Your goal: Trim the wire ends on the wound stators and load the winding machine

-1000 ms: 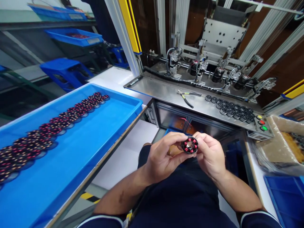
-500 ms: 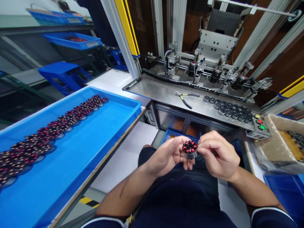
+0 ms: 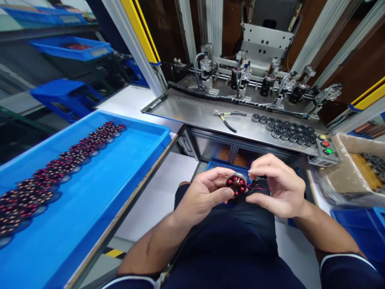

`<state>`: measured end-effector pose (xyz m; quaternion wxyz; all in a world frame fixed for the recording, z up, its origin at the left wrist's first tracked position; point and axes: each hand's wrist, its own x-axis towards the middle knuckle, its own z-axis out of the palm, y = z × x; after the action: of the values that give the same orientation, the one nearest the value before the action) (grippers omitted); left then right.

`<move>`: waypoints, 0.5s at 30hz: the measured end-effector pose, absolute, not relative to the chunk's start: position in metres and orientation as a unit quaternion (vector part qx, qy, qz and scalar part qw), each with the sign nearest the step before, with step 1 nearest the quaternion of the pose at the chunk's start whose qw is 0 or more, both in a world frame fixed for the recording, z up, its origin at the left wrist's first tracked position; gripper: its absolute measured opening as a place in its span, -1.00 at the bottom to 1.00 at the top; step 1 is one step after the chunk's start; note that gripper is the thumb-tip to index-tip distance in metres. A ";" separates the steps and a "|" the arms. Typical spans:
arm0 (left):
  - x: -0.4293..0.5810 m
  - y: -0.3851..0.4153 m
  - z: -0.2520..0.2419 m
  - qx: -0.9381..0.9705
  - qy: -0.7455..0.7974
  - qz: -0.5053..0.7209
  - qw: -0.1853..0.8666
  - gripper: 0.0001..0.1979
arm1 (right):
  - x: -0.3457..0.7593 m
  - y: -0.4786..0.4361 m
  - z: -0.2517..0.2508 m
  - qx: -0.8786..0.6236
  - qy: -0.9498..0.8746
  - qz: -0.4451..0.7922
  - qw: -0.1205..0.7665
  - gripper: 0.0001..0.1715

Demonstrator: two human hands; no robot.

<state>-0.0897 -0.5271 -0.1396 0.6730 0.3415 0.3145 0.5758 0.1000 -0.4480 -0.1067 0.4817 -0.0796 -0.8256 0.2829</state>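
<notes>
My left hand [image 3: 204,190] grips a round motor stator [image 3: 236,184] between thumb and fingers, its face of red wire coils turned toward me and its grey rim on the far side. Thin red wires [image 3: 255,187] trail from its right side toward my right hand [image 3: 278,188]. That hand is beside the stator with thumb and fingertips apart, and the wires run through the gap between them. Both hands are over my lap. Left of them, a blue tray [image 3: 144,154] carries stacked rows of similar red-coiled stators [image 3: 64,164].
On the machine's metal ledge lie cutting pliers [image 3: 227,119] and several black cores [image 3: 288,130]. Behind stand machine fixtures [image 3: 266,85]. At the right are a button box [image 3: 325,151], a plastic-lined carton [image 3: 339,160] and a blue bin [image 3: 355,228].
The stator has tilted so its coil face points at me, and my left thumb has come over its front. My right fingers have spread from a pinch at its edge.
</notes>
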 end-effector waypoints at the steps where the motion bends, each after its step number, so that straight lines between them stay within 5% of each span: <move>1: -0.090 -0.527 -0.139 0.341 0.321 0.576 0.670 -0.58 | 0.099 -0.448 -0.106 -0.078 -0.825 0.291 0.478 -0.65; 8: -0.090 -0.528 -0.140 0.349 0.329 0.589 0.650 -0.60 | 0.093 -0.457 -0.099 -0.100 -0.829 0.273 0.478 -0.88; 15: -0.093 -0.532 -0.146 0.373 0.219 0.659 0.615 -0.57 | 0.087 -0.468 -0.091 -0.174 -0.821 0.247 0.485 -0.85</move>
<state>-0.0926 -0.5319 -0.1458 0.6151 0.3731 0.2185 0.6593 0.0871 -0.4681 -0.0907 0.4849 -0.1742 -0.8207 0.2471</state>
